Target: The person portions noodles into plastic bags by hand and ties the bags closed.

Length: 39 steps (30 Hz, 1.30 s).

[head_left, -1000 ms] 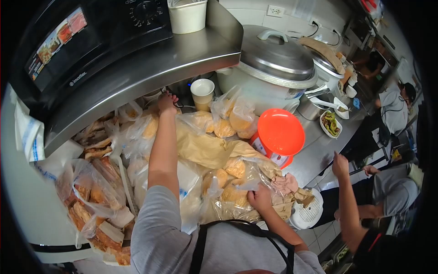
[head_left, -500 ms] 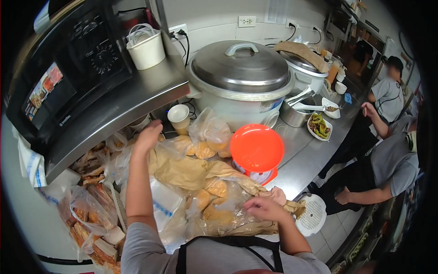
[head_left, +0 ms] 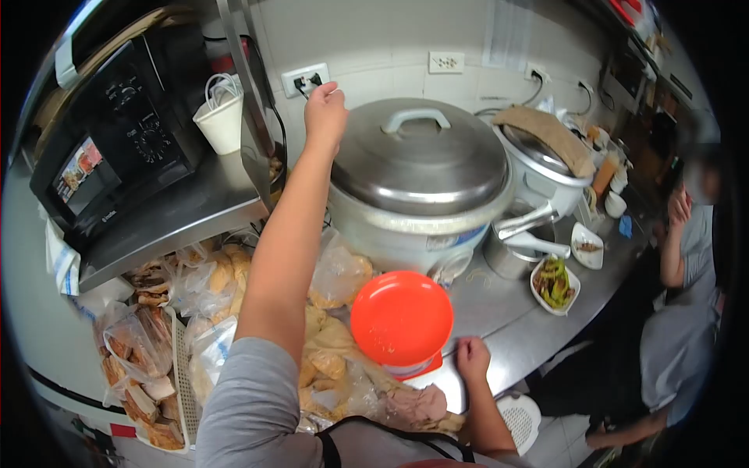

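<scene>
My left hand (head_left: 324, 118) is raised against the wall by the socket (head_left: 305, 79), its fingers curled closed just below two black plugs. What the fingers hold, if anything, is hidden. Low on the right, my right hand (head_left: 473, 359) is closed in a loose fist, with nothing showing in it. Beside that hand stands a kitchen scale with a round red pan (head_left: 402, 318); a few crumbs lie on the pan. Between my arms are clear plastic bags of yellow-orange food (head_left: 341, 269) and crumpled brown paper.
A large lidded pot (head_left: 421, 160) stands against the wall, with a smaller lidded cooker (head_left: 546, 148) behind. A microwave (head_left: 117, 132) and white cup (head_left: 221, 117) sit on a steel shelf (head_left: 179, 226). At right are a steel pot (head_left: 519, 253), a bowl of green peppers (head_left: 555, 285) and a person (head_left: 686, 312).
My left hand has moved up and right, from over the bags to the wall socket. My right hand has left the bags and is now beside the scale, closed. The view has shifted.
</scene>
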Motion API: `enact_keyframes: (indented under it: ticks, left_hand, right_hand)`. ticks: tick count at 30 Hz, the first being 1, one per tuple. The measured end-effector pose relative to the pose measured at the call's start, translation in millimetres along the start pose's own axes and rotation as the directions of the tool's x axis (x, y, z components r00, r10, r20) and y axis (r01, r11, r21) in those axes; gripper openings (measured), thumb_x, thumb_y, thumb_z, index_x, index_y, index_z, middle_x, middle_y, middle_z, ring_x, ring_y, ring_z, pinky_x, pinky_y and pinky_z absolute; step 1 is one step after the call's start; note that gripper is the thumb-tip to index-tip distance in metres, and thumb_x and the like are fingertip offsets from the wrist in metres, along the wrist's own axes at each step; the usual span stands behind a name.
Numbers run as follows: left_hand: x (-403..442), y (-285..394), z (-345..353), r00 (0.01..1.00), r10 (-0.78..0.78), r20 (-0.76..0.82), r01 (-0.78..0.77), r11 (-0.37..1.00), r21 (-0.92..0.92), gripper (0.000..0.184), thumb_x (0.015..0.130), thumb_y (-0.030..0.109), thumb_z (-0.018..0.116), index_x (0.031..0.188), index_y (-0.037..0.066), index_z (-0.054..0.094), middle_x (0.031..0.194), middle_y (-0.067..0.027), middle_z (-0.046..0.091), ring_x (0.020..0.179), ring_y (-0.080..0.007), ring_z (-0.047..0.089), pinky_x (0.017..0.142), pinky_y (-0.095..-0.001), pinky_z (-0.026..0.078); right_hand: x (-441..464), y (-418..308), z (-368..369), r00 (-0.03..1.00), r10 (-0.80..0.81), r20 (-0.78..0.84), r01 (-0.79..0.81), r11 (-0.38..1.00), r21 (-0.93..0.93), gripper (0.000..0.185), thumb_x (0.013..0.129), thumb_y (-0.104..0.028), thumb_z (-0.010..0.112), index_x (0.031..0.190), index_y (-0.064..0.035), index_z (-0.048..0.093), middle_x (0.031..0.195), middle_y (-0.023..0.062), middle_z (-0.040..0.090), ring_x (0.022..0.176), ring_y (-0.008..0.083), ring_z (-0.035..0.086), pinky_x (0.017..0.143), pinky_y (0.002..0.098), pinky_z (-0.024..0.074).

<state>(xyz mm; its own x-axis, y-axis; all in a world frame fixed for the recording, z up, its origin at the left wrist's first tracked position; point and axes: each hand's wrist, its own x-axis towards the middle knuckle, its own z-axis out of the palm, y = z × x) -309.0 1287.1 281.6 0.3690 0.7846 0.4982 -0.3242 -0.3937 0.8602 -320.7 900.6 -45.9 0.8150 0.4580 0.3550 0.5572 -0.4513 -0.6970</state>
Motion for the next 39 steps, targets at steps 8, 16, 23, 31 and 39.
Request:
enact_keyframes:
  ticks: [8, 16, 23, 31, 39]
  left_hand:
    - [110.6, -115.6, -23.4, 0.806, -0.045, -0.591, 0.195, 0.962, 0.192, 0.045, 0.076, 0.015, 0.045, 0.114, -0.006, 0.035, 0.112, -0.0253, 0.043, 0.106, -0.0347, 0.042, 0.090, -0.0358, 0.033]
    - [142.3, -129.7, -43.8, 0.857, -0.265, -0.442, 0.256, 0.963, -0.082, 0.018, 0.076, 0.015, 0.041, 0.079, -0.001, 0.048, 0.063, -0.0075, 0.050, 0.044, -0.0141, 0.048, 0.033, -0.0243, 0.027]
    - [143.6, -119.8, -41.6, 0.890, -0.322, -0.322, 0.284, 0.945, -0.159, 0.013, 0.075, 0.017, 0.048, 0.070, 0.005, 0.049, 0.059, -0.0012, 0.049, 0.039, -0.0079, 0.039, 0.033, -0.0220, 0.025]
    - [142.4, -112.5, -43.8, 0.883, -0.318, -0.345, 0.310, 0.947, -0.079, 0.016, 0.072, 0.009, 0.052, 0.081, -0.003, 0.055, 0.066, -0.0051, 0.054, 0.051, -0.0123, 0.045, 0.045, -0.0247, 0.033]
    - [146.7, -129.0, -48.0, 0.941, -0.170, -0.292, 0.207, 0.973, 0.102, 0.017, 0.071, 0.012, 0.049, 0.069, -0.003, 0.056, 0.066, -0.0088, 0.056, 0.061, -0.0185, 0.053, 0.054, -0.0306, 0.040]
  right_hand:
    - [5.7, -3.7, -1.1, 0.999, -0.050, 0.021, 0.049, 0.999, 0.024, 0.007, 0.068, -0.011, 0.053, 0.064, -0.0056, 0.056, 0.062, 0.0110, 0.054, 0.059, 0.0271, 0.053, 0.054, 0.0341, 0.0415]
    - [10.4, -6.5, 2.1, 0.995, -0.102, 0.002, 0.102, 0.995, 0.008, 0.002, 0.062, -0.006, 0.053, 0.061, -0.0063, 0.055, 0.058, 0.0087, 0.053, 0.053, 0.0261, 0.051, 0.050, 0.0346, 0.0407]
    - [10.3, -10.7, 1.5, 0.994, -0.103, 0.034, 0.104, 0.994, -0.030, 0.002, 0.062, -0.006, 0.053, 0.062, -0.0064, 0.055, 0.059, 0.0092, 0.053, 0.055, 0.0267, 0.051, 0.051, 0.0351, 0.0402]
    - [9.0, -9.6, 3.0, 0.994, -0.107, 0.032, 0.109, 0.993, -0.050, 0.002, 0.062, -0.006, 0.053, 0.062, -0.0065, 0.055, 0.059, 0.0090, 0.052, 0.055, 0.0264, 0.051, 0.051, 0.0348, 0.0404]
    - [8.9, -10.0, 2.2, 0.995, -0.104, 0.005, 0.104, 0.994, -0.046, 0.002, 0.062, -0.007, 0.054, 0.061, -0.0076, 0.056, 0.059, 0.0078, 0.053, 0.056, 0.0258, 0.052, 0.052, 0.0343, 0.0412]
